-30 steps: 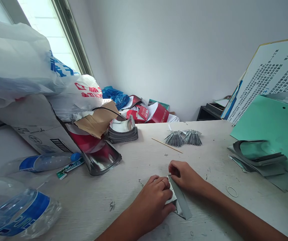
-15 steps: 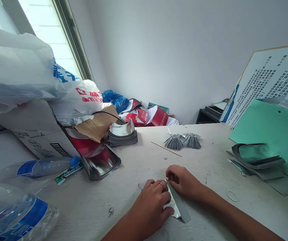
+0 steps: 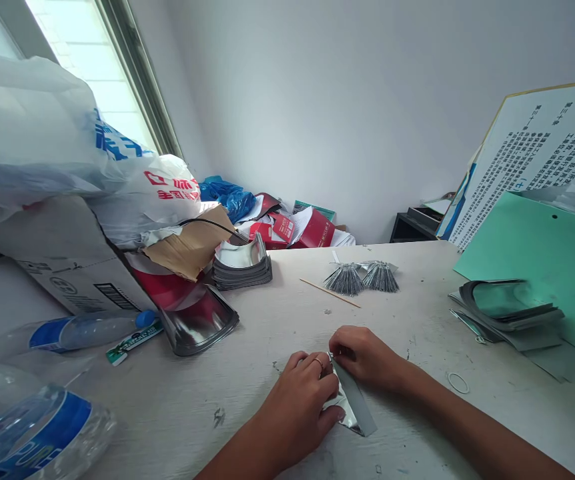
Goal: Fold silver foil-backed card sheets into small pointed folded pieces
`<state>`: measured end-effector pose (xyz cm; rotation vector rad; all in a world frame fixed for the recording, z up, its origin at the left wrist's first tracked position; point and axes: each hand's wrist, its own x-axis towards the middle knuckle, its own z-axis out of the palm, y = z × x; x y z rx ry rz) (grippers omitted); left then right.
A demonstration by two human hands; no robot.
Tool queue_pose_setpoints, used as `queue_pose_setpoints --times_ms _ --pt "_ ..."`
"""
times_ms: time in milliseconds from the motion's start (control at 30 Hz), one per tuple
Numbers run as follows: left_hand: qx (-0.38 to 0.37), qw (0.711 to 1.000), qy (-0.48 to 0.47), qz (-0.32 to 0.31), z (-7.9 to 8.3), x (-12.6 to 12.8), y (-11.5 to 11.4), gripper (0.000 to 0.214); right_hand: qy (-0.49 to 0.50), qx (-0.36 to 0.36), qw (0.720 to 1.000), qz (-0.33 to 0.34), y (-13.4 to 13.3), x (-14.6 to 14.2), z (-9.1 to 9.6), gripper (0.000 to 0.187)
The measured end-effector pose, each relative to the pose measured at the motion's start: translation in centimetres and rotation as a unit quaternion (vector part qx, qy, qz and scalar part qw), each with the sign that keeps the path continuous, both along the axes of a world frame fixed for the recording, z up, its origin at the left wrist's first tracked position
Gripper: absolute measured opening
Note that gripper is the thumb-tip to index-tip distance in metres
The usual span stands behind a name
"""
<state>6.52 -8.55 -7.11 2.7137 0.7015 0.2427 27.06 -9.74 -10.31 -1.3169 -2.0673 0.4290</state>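
Note:
A folded sheet (image 3: 355,407), shiny silver on one face and dull grey on the other, lies on the table under my hands. My left hand (image 3: 310,393), with a ring on one finger, is closed on its left side, thumb pressing the near part. At the far end my right hand (image 3: 360,353) pinches the sheet's edge with curled fingertips, partly hidden. Beyond the hands stand two fan-shaped bundles of thin grey strips (image 3: 345,279), and a thin wooden stick (image 3: 330,293) lies in front of them.
Stacked curved silver sheets (image 3: 242,270) and a loose shiny sheet (image 3: 200,323) lie to the left, near plastic bottles (image 3: 87,330) and a carton (image 3: 67,260). On the right are grey sheets (image 3: 512,310), a green folder (image 3: 557,267) and a white rubber band (image 3: 458,383).
The view has shifted slightly, so everything sits a little higher and further left. Both hands keep nearly the same hold on the folded sheet.

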Motion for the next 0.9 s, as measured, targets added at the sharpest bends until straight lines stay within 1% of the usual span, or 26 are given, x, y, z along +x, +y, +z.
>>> queue_pose_setpoints --times_ms 167,300,467,667,767,900 --pt "-0.013 1.0 -0.006 0.005 -0.2 -0.1 0.1 0.021 -0.005 0.014 1.0 0.017 -0.1 -0.1 0.0 0.017" --pt "-0.023 1.0 -0.006 0.007 -0.1 0.0 0.1 0.022 0.004 0.003 1.0 0.011 -0.2 -0.1 0.2 0.018" --pt "-0.037 0.999 -0.008 0.003 0.2 -0.2 0.2 0.019 -0.001 -0.004 1.0 0.008 0.0 0.2 0.2 0.015" --pt "-0.077 0.997 -0.006 0.019 0.3 -0.4 0.4 0.024 0.041 -0.022 0.999 0.0 0.2 0.1 0.0 0.014" --pt "-0.078 0.997 -0.006 0.018 0.3 -0.4 0.4 0.02 0.059 -0.048 0.997 0.008 0.2 0.4 0.4 0.016" --pt "-0.078 0.997 -0.001 0.011 0.3 -0.3 0.5 0.019 0.074 -0.112 0.99 0.038 0.2 1.3 1.4 0.015"
